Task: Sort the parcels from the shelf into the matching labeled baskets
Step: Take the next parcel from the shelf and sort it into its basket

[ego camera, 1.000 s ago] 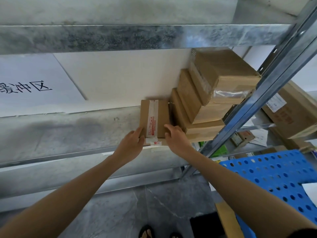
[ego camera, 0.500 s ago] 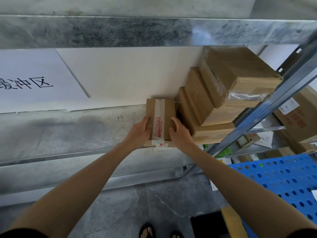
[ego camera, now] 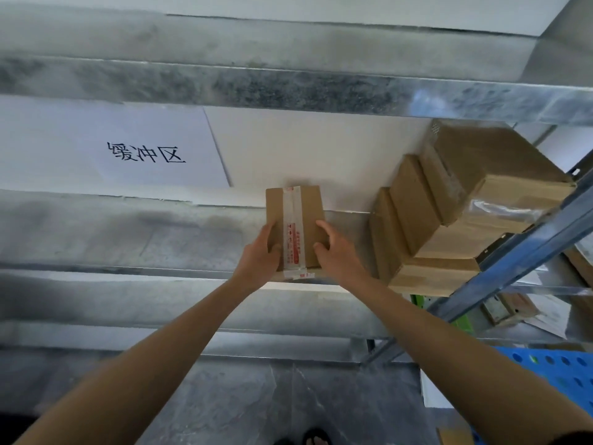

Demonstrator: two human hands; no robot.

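A small brown cardboard parcel [ego camera: 300, 216] with a strip of clear tape and red print lies on the metal shelf [ego camera: 128, 239], near its front edge. My left hand [ego camera: 261, 256] grips its left side and my right hand [ego camera: 335, 252] grips its right side, thumbs on top. To the right, a leaning stack of three larger brown parcels [ego camera: 449, 213] rests against the shelf's right post. The parcel I hold stands apart from that stack.
A white sheet with black characters [ego camera: 150, 152] is on the wall behind the shelf. A blue-grey slanted post [ego camera: 526, 252] crosses at right. A blue perforated basket [ego camera: 552, 377] sits at lower right. More boxes lie on a lower shelf [ego camera: 510, 309].
Both hands have closed further onto the small parcel's sides. The parcel now sits clear of the stack at right, and the view has shifted left and up.
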